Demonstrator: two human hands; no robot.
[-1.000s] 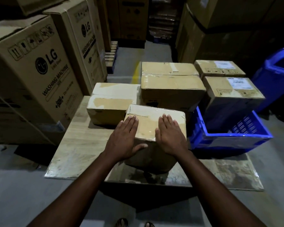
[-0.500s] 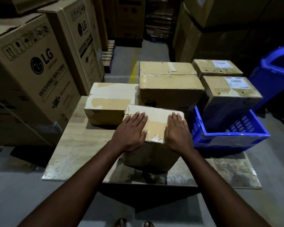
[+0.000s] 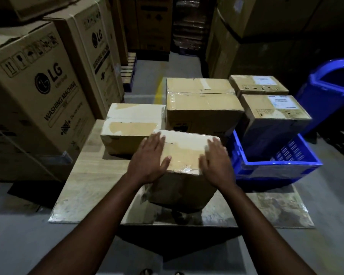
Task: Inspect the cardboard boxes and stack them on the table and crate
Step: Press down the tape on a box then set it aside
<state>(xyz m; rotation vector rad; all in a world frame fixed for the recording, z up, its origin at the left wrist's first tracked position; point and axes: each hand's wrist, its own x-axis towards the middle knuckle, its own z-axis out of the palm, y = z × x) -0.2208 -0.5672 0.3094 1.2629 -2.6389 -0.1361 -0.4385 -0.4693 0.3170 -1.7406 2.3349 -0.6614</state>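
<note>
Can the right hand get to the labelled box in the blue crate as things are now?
Probably yes. The right hand lies flat on the near box, holding nothing; the labelled box stands to its right in the blue crate, top uncovered, with nothing between them.

left hand (image 3: 147, 159) flat, palm down, fingers straight | right hand (image 3: 216, 162) likely flat too, fingertips blurred

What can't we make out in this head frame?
All head view.
1. Label on the labelled box standing in the crate: print too small.
2. Front box top: partly covered by the left hand and right hand.
3. Blue bin: cut off by the right edge.
4. Crate floor: mostly hidden by that box.
</note>
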